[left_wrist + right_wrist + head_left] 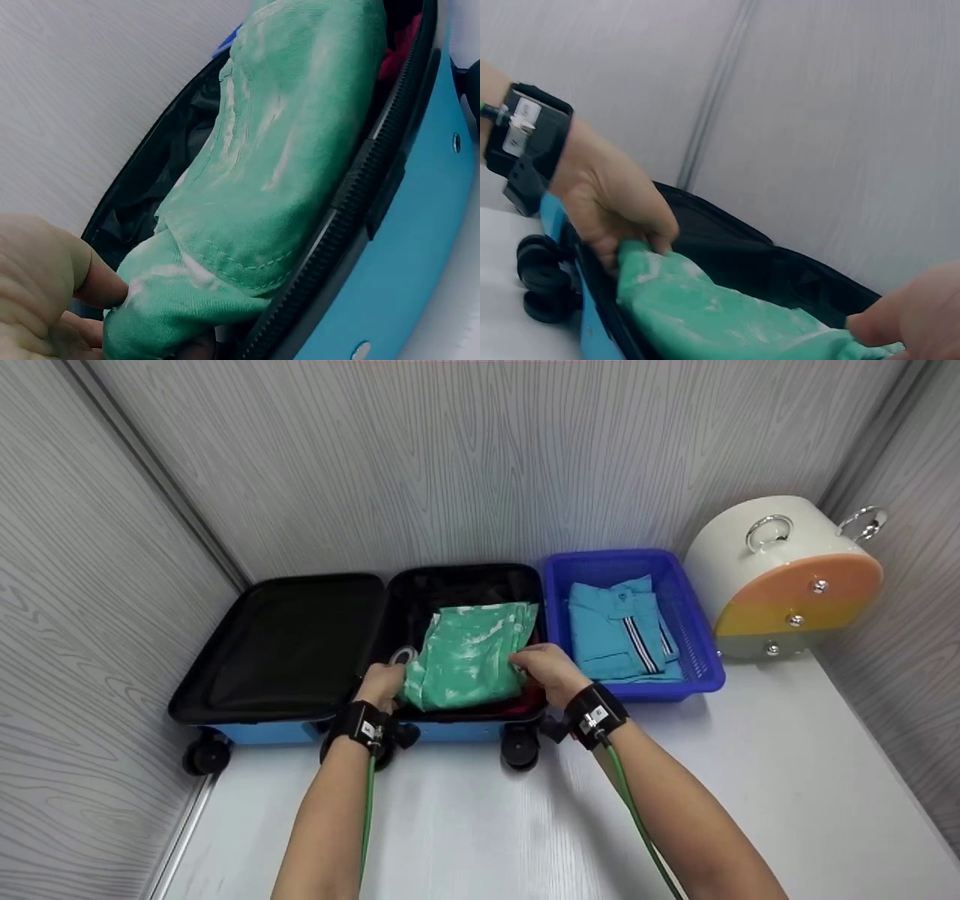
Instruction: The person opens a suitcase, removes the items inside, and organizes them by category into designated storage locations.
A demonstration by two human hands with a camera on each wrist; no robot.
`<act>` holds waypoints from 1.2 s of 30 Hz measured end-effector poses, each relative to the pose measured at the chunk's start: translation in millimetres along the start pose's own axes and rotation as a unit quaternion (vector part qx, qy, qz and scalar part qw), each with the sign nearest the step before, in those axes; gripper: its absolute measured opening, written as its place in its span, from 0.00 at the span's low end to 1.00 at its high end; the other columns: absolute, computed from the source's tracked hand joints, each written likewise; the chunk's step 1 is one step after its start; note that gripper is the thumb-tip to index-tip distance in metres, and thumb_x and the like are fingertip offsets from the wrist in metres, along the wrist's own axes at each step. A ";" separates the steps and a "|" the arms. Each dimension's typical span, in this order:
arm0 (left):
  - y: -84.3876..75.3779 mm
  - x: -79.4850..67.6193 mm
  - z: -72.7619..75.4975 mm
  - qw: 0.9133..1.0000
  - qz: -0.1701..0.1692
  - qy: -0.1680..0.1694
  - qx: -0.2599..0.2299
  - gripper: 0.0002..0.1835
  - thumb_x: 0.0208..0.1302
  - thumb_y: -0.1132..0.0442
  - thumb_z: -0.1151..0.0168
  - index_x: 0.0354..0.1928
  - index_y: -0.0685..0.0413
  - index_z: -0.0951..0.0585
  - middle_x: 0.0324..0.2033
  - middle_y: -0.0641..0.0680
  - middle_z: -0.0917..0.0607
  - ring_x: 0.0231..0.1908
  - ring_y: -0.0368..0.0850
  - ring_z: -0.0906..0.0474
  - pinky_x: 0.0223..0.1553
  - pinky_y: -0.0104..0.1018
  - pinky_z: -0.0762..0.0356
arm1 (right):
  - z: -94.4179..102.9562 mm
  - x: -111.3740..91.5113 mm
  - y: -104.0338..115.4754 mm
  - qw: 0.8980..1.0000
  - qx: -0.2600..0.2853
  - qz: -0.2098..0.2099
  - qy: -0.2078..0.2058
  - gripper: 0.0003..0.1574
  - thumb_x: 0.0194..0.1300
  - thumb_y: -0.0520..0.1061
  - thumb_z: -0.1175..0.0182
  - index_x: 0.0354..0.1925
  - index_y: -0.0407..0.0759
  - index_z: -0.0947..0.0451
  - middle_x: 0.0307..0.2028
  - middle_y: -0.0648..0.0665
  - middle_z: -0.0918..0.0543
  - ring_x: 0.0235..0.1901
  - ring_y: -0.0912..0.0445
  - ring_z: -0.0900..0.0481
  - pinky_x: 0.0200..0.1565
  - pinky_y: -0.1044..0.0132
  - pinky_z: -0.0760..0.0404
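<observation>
A folded green garment with white streaks (469, 652) lies over the right half of an open suitcase (465, 572). My left hand (381, 684) pinches its left end; in the left wrist view the thumb of that hand (45, 277) presses on top of the cloth and other fingers go under it. At the opposite end my right hand (551, 669) pinches the garment's right edge between thumb and fingers. The right wrist view shows both hands on the cloth, the right hand (911, 319) only partly. Something dark red (401, 49) shows beneath the garment.
The suitcase's other black half (292, 649) lies open to the left. A blue basket (701, 660) with folded blue clothing (611, 634) stands close on the right. Beyond it is a cream rounded container with a coloured front (799, 600). Suitcase wheels (520, 746) jut toward me.
</observation>
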State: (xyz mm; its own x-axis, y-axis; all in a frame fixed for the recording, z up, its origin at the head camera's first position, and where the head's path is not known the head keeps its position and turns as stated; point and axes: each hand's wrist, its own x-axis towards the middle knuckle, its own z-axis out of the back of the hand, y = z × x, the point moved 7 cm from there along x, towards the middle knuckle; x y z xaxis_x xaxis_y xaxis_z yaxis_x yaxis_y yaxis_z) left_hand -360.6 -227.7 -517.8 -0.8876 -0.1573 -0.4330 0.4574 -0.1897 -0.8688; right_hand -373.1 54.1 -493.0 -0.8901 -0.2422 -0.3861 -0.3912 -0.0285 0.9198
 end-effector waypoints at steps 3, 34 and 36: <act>1.4 2.9 0.9 1.000 0.009 0.000 0.009 0.20 0.77 0.60 0.56 0.62 0.67 0.31 0.46 0.58 0.30 0.28 0.45 0.33 0.33 0.38 0.29 | -4.6 -2.2 -2.1 1.000 0.016 -0.012 0.004 0.31 0.76 0.42 0.43 0.71 0.31 0.35 0.69 0.36 0.33 0.68 0.45 0.35 0.66 0.48 0.30; -5.6 0.5 -25.8 0.996 -0.011 0.011 0.093 0.44 0.73 0.65 0.39 0.81 0.63 0.53 0.79 0.65 0.49 0.75 0.62 0.47 0.69 0.52 0.36 | -1.6 10.1 -17.6 0.998 0.028 0.003 -0.056 0.44 0.72 0.29 0.46 0.80 0.35 0.52 0.71 0.34 0.36 0.66 0.43 0.31 0.64 0.51 0.26; -8.8 -0.6 -27.4 0.996 -0.028 0.001 0.080 0.43 0.72 0.67 0.40 0.81 0.62 0.52 0.79 0.64 0.49 0.70 0.60 0.39 0.63 0.47 0.30 | -0.1 11.0 -13.6 0.997 -0.003 0.033 -0.075 0.43 0.70 0.27 0.47 0.79 0.36 0.48 0.71 0.35 0.35 0.66 0.44 0.31 0.61 0.54 0.26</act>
State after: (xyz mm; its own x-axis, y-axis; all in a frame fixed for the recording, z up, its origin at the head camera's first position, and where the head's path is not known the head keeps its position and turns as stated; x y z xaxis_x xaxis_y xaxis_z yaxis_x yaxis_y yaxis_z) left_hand -365.6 -199.4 -516.5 -0.9117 -0.1403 -0.3861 0.4105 -0.3496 -0.8422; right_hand -377.5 51.8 -509.7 -0.9391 -0.0966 -0.3297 -0.3290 -0.0239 0.9440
